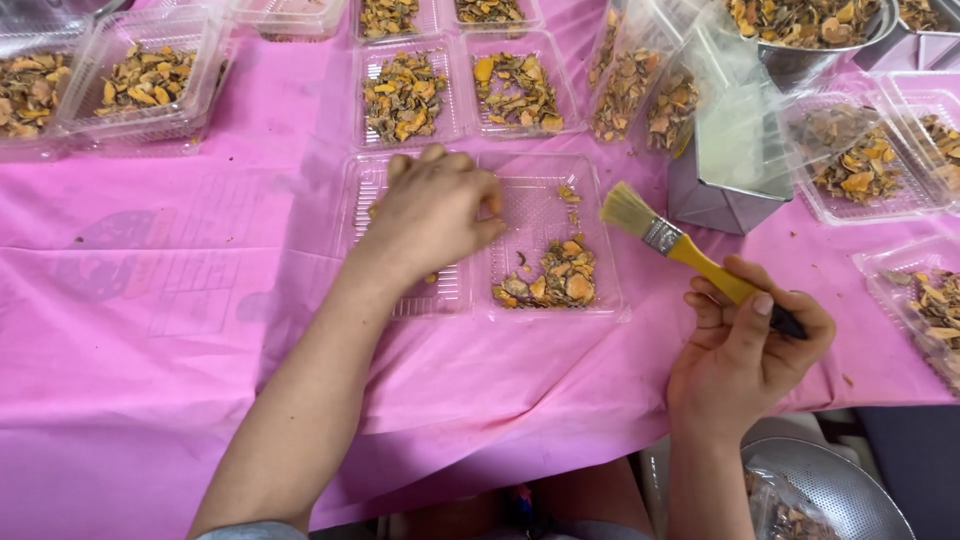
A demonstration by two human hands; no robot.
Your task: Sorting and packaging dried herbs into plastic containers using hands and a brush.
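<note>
My left hand (432,215) rests, fingers curled, over the hinge of an open clear plastic clamshell box (540,200) on the pink tablecloth; whether it pinches anything is hidden. The right half of the box holds a small heap of dried orange slices (555,278). My right hand (745,350) grips a yellow-handled paintbrush (665,238), bristles pointing up-left toward the box's right edge.
Several clear boxes filled with dried slices (405,95) line the far side and left (140,80) and right (865,165). A metal bowl of slices (810,25) stands at back right above a grey box (715,200). A metal colander (830,490) sits below the table edge.
</note>
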